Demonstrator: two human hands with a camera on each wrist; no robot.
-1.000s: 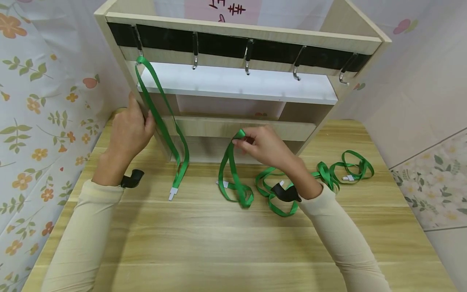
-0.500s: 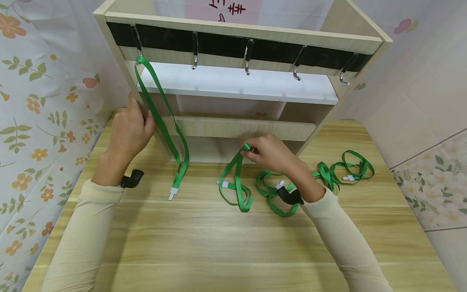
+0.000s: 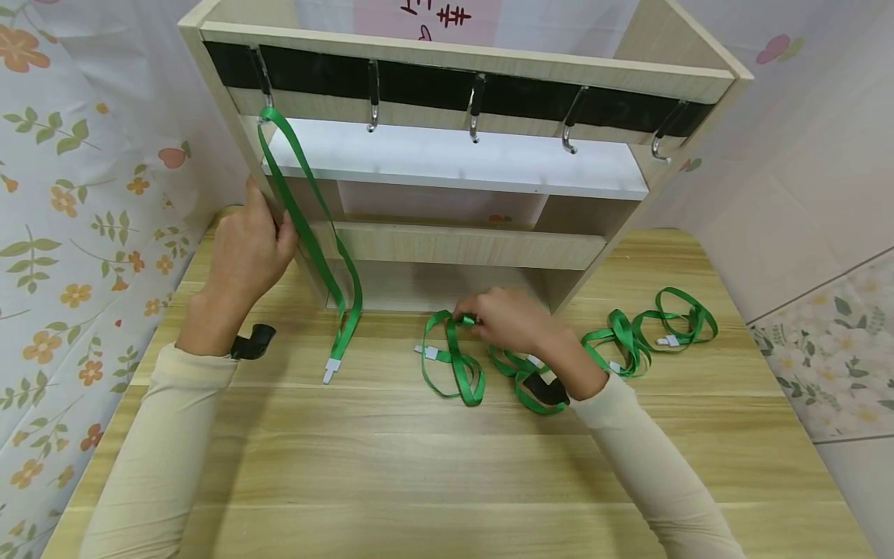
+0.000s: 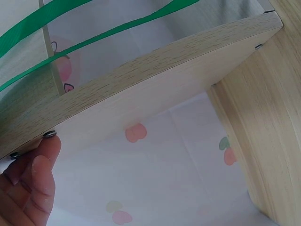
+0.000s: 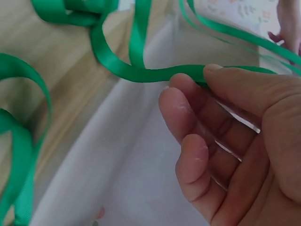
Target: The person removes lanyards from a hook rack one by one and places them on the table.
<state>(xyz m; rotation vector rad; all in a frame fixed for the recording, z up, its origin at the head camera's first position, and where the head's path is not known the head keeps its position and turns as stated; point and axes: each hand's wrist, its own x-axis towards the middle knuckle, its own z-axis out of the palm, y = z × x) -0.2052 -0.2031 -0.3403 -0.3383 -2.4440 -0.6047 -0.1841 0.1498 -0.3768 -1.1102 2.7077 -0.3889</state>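
A green lanyard (image 3: 457, 361) lies partly on the table in the head view, with a white clip at one side. My right hand (image 3: 508, 320) pinches its upper loop between thumb and finger, low over the table; the right wrist view shows the pinched ribbon (image 5: 155, 74) close up. Another green lanyard (image 3: 347, 260) hangs from the leftmost metal hook, its white clip downward. My left hand (image 3: 247, 252) holds the left side panel of the wooden shelf (image 3: 461, 248). In the left wrist view, fingertips (image 4: 49, 146) touch that panel's outer face near round metal fittings.
More green lanyards lie coiled on the table (image 3: 419, 481): one (image 3: 520, 373) partly under my right wrist, another (image 3: 618, 341) beyond it, and one (image 3: 687, 318) farther right. Several hooks (image 3: 474, 116) project from the shelf's black strip. A flowered cloth (image 3: 91, 233) covers the left wall.
My right hand first shifts slightly right with the lanyard loop, then lowers toward the table, and the raised loop sinks with it. My left hand stays on the shelf.
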